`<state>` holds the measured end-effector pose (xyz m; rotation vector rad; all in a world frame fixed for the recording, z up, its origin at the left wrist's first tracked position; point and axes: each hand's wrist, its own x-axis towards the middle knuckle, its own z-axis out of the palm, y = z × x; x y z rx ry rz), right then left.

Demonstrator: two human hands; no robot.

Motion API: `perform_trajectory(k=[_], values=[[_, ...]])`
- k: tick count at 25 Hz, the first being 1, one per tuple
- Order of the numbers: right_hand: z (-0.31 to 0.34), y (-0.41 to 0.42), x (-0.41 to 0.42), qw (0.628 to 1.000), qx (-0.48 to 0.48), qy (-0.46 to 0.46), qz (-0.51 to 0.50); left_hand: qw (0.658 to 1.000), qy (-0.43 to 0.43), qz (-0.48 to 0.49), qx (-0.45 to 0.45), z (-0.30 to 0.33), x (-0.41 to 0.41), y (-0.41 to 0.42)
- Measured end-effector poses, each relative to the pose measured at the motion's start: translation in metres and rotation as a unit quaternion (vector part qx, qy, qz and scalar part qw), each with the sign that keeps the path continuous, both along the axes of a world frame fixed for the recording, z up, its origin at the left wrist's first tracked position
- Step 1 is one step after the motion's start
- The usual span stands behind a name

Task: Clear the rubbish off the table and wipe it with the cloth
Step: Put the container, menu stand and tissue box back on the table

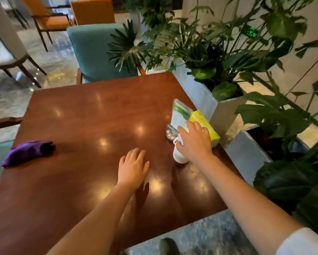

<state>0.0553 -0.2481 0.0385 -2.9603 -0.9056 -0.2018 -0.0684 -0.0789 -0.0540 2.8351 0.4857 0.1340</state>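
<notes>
The right hand (pixel 195 142) reaches across the brown worktop (pixel 77 111) to a white paper cup (pixel 178 155) standing near the right edge. Its fingers (pixel 182 130) curl down over the cup's top and close on crumpled white tissue (pixel 178 139) at the rim — the cup's lower body shows below the palm, with the thumb against its left side. Whether the grip is on the cup itself or only on the tissue cannot be told.

The left hand (pixel 133 167) lies flat, palm down, on the worktop to the left of the cup, fingers (pixel 134 153) spread and holding nothing.

Just behind the cup stands a clear sign holder (pixel 181 115) on a round glass base, and a yellow tissue box (pixel 204 122) sits beside it, partly hidden by the right hand.

A purple cloth (pixel 28 151) lies bunched at the worktop's left edge — well apart from both hands.

A teal chair (pixel 93 50) is at the far side, and planters (pixel 226 111) with leafy plants run along the right.
</notes>
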Motion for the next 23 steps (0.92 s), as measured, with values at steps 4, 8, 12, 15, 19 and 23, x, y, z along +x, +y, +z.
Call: perform_trajectory(k=[4, 8, 12, 15, 19, 23], values=[[-0.022, -0.008, 0.017, 0.999, -0.008, 0.041, 0.006, 0.999, 0.035, 0.019, -0.005, -0.031, -0.012, -0.007], [-0.042, -0.005, 0.027, 0.998, -0.004, 0.062, 0.003, 0.996, 0.08, 0.031, 0.0, -0.065, -0.022, -0.004], [-0.051, -0.005, 0.028, 0.996, 0.05, 0.069, 0.029, 0.988, 0.129, 0.079, 0.003, -0.096, -0.042, -0.001], [-0.049, -0.004, 0.032, 0.989, 0.114, 0.09, 0.034, 0.988, 0.127, 0.089, 0.019, -0.103, -0.047, -0.003], [-0.045, 0.003, 0.026, 0.986, 0.119, 0.101, 0.058, 0.99, 0.105, 0.09, 0.015, -0.101, -0.045, -0.003], [-0.041, 0.029, 0.016, 0.975, 0.159, 0.106, 0.11, 0.991, 0.095, 0.097, 0.005, -0.102, -0.047, -0.003]])
